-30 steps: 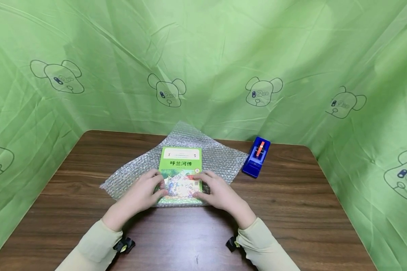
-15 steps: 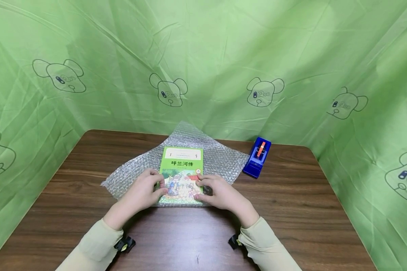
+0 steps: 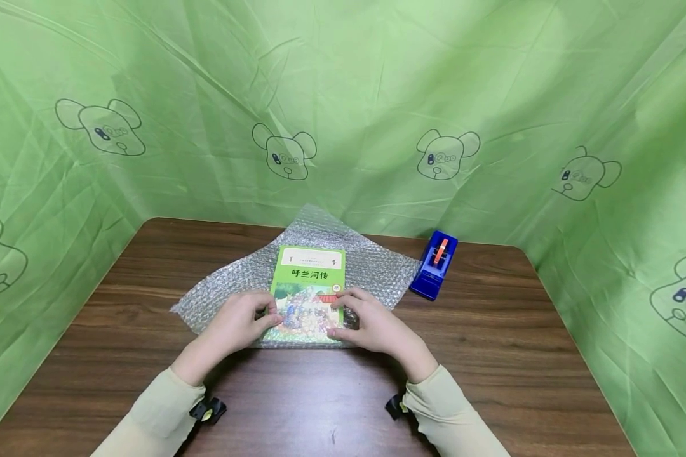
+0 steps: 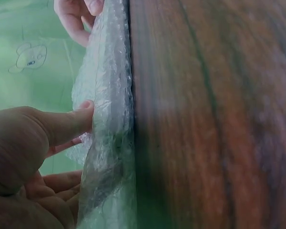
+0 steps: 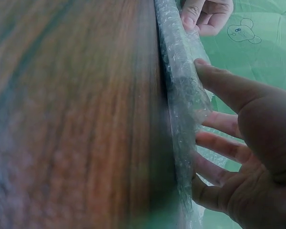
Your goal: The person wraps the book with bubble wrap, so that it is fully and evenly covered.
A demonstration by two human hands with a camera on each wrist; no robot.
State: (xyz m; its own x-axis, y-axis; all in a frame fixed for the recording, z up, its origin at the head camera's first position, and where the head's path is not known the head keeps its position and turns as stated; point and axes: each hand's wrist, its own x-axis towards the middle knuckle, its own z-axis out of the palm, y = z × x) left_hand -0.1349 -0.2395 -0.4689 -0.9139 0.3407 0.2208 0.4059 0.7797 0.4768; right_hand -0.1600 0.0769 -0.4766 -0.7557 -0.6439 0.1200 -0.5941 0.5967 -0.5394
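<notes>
A green book [image 3: 311, 261] with a picture cover lies on a sheet of bubble wrap [image 3: 228, 285], and part of the wrap covers its lower portion. At the book's left side, my left hand [image 3: 237, 320] pinches the wrap with thumb and index finger. Its thumb presses the folded wrap [image 4: 112, 90] in the left wrist view. My right hand [image 3: 374, 322] rests over the lower right edge, thumb and index finger well apart. In the right wrist view, its loosely spread fingers touch the wrap [image 5: 181, 81]. The underside of the book is hidden.
A blue tape dispenser [image 3: 434, 265] with an orange roll stands just beyond the wrap's right corner. The brown wooden table [image 3: 491, 355] meets green cloth [image 3: 366, 76] printed with bear outlines at the back and sides.
The book has shifted slightly to the right. My right index finger has drawn back toward the book's right edge, and my left fingers have come down a little closer to the thumb.
</notes>
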